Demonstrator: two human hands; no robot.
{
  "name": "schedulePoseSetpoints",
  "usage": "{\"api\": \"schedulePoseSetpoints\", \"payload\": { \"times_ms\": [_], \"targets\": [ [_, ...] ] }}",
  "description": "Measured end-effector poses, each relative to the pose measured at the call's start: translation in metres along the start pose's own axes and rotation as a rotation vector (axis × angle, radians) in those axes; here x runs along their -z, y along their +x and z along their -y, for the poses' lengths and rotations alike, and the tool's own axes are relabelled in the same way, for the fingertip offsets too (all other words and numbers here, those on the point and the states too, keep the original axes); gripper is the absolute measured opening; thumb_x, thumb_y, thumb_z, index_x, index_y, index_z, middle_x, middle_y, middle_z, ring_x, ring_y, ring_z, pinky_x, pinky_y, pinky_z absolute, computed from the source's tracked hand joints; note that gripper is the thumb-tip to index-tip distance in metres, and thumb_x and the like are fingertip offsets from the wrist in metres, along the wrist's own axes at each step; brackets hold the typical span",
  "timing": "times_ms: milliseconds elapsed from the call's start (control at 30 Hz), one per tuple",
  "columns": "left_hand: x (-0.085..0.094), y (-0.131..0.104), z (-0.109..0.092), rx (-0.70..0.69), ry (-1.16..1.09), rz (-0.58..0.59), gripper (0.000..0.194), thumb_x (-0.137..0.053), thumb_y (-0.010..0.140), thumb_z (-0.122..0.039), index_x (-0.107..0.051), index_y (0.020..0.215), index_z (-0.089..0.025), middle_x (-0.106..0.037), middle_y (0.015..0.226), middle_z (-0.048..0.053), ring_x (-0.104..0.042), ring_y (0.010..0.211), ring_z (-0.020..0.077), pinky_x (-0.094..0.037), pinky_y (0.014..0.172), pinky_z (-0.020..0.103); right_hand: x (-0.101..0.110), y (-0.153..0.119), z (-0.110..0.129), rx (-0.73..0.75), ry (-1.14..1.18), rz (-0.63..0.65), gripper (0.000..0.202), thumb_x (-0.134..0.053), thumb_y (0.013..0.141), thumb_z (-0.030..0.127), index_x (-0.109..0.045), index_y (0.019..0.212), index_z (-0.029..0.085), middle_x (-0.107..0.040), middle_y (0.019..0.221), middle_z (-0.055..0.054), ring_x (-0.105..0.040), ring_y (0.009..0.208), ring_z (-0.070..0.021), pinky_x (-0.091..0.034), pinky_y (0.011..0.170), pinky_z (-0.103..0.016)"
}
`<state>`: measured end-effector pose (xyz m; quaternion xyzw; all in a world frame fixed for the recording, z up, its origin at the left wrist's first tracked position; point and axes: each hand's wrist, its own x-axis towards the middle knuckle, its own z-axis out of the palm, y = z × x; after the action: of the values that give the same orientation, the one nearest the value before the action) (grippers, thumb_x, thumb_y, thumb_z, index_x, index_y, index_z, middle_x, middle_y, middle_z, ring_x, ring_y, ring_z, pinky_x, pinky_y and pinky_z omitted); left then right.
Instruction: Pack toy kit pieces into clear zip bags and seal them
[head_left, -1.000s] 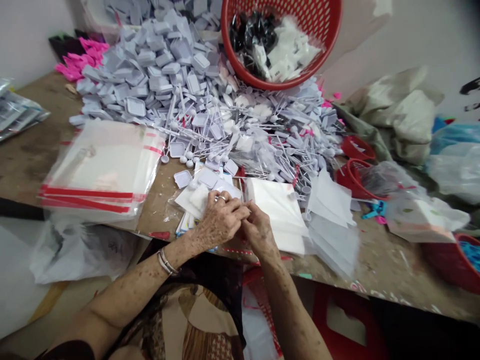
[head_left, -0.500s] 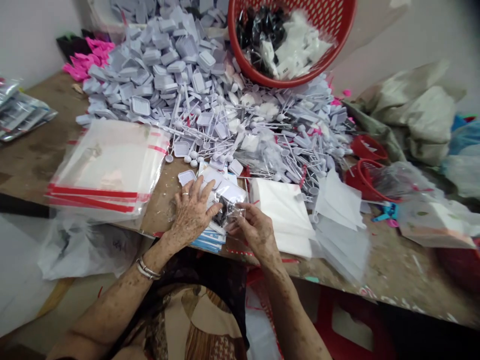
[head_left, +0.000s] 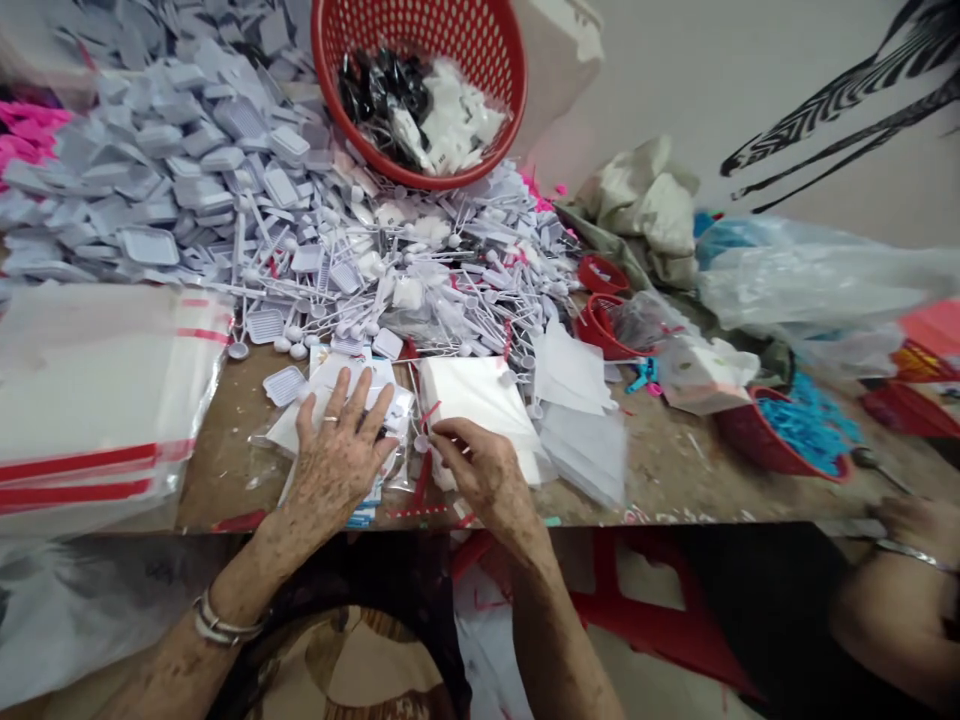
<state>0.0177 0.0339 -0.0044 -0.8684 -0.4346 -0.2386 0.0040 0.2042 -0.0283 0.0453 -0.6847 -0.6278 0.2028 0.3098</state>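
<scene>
My left hand (head_left: 341, 455) lies with its fingers spread over a clear plastic bag (head_left: 401, 465), pressing it on the table. Pale lilac toy parts and some black pieces show in and around the bag. Just right of the bag, my right hand (head_left: 484, 475) has thumb and forefinger pinched together; what lies between them, if anything, is too small to make out. Close to these fingertips are a small round-ended lilac piece (head_left: 421, 442) and a thin red strip (head_left: 429, 411). A ridged lilac tray (head_left: 283, 386) sits left of my left hand.
Behind spreads a heap of lilac plastic parts (head_left: 202, 150) under a red basket (head_left: 427, 180). Large clear bags (head_left: 82, 380) lie left, a white sheet stack (head_left: 480, 400) right. A red bowl of blue pieces (head_left: 757, 440) stands farther right, beside another person's hand (head_left: 919, 525).
The view has swung to the right. My right hand has moved off the bag's edge, and my left hand has slid over the bag with its fingers spread wider.
</scene>
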Motion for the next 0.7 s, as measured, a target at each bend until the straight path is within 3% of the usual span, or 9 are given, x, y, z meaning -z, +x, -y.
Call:
{"api": "schedulePoseSetpoints", "payload": {
  "times_ms": [100,233,333,467,600,700],
  "targets": [
    [-0.008,0.005,-0.008,-0.064,0.016,0.102,0.06,-0.053,0.095,-0.047,-0.044,0.147,-0.019,-0.038,0.155,0.018,-0.031,0.146,0.0386,-0.016,0.114,0.068,0.009,-0.008,-0.016,-0.061,-0.007,-0.019,0.017,-0.055,0.093,0.03,-0.068,0.096,0.021,-0.074,0.084,-0.005,-0.07,0.076,-0.0198,-0.051,0.067,-0.027],
    [-0.005,0.003,-0.008,-0.083,0.057,0.139,0.067,-0.056,0.091,-0.055,-0.046,0.146,-0.019,-0.036,0.156,0.021,-0.029,0.146,0.0407,-0.018,0.113,0.068,0.002,-0.017,-0.023,0.09,0.02,0.018,0.019,-0.05,0.095,0.023,-0.069,0.097,0.022,-0.072,0.091,-0.005,-0.069,0.081,-0.0176,-0.052,0.073,-0.027],
    [0.0,-0.003,-0.016,-0.061,0.077,0.129,0.073,-0.053,0.091,-0.059,-0.043,0.147,-0.013,-0.033,0.157,0.023,-0.027,0.148,0.0392,-0.019,0.114,0.067,-0.003,-0.015,-0.021,0.149,0.045,-0.092,0.018,-0.05,0.096,0.023,-0.067,0.103,0.02,-0.069,0.099,-0.007,-0.067,0.08,-0.0162,-0.053,0.073,-0.027],
    [-0.004,-0.012,-0.032,-0.047,0.097,0.202,0.083,-0.052,0.089,-0.063,-0.04,0.147,-0.005,-0.031,0.157,0.025,-0.026,0.148,0.0374,-0.016,0.116,0.067,-0.002,-0.002,-0.014,0.174,-0.014,-0.245,0.019,-0.055,0.095,0.027,-0.064,0.11,0.02,-0.067,0.105,-0.009,-0.065,0.077,-0.0169,-0.055,0.071,-0.03],
    [-0.002,-0.02,-0.031,-0.093,0.069,0.235,0.09,-0.055,0.085,-0.067,-0.036,0.15,-0.007,-0.027,0.159,0.025,-0.02,0.15,0.0374,-0.014,0.118,0.065,0.002,-0.001,-0.005,0.223,-0.024,-0.236,0.019,-0.051,0.096,0.025,-0.065,0.108,0.02,-0.068,0.104,-0.009,-0.066,0.085,-0.0187,-0.054,0.076,-0.031],
    [0.008,-0.03,-0.02,-0.226,0.002,0.261,0.099,-0.061,0.076,-0.073,-0.036,0.15,-0.012,-0.027,0.159,0.025,-0.022,0.149,0.0402,-0.018,0.116,0.065,-0.001,-0.02,-0.003,0.096,-0.031,-0.161,0.019,-0.051,0.096,0.029,-0.067,0.102,0.021,-0.072,0.087,-0.006,-0.067,0.073,-0.0179,-0.052,0.069,-0.029]
  ]
}}
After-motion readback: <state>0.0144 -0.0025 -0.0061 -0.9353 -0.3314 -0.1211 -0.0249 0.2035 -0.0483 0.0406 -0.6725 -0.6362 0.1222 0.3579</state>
